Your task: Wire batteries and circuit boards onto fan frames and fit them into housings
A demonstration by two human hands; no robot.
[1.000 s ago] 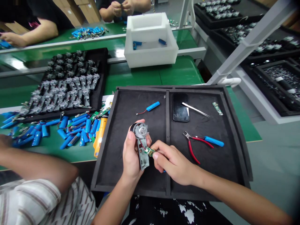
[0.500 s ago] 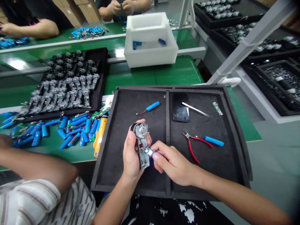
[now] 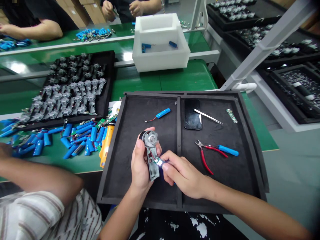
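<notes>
My left hand (image 3: 144,161) grips a grey plastic handheld fan housing (image 3: 153,166) upright, with its round fan head (image 3: 149,138) at the top. My right hand (image 3: 183,175) pinches a small circuit board (image 3: 158,162) against the housing, and the board glows bright white. Both hands are over the black foam divided tray (image 3: 178,94). Lying in it are a blue cell with a red wire (image 3: 163,113), a phone (image 3: 192,114), steel tweezers (image 3: 208,116), a green board (image 3: 232,115), red-handled side cutters (image 3: 205,156) and a blue cell (image 3: 228,150).
A black tray of several fan units (image 3: 67,86) and loose blue cells (image 3: 80,140) lie on the green bench at left, beside an orange tool (image 3: 106,145). A white foam box (image 3: 160,43) stands ahead. A co-worker's striped sleeve (image 3: 37,213) is at lower left.
The small board's display has gone from green digits to a bright white glow, and my right hand sits slightly nearer the housing. The far co-worker's hands have moved apart.
</notes>
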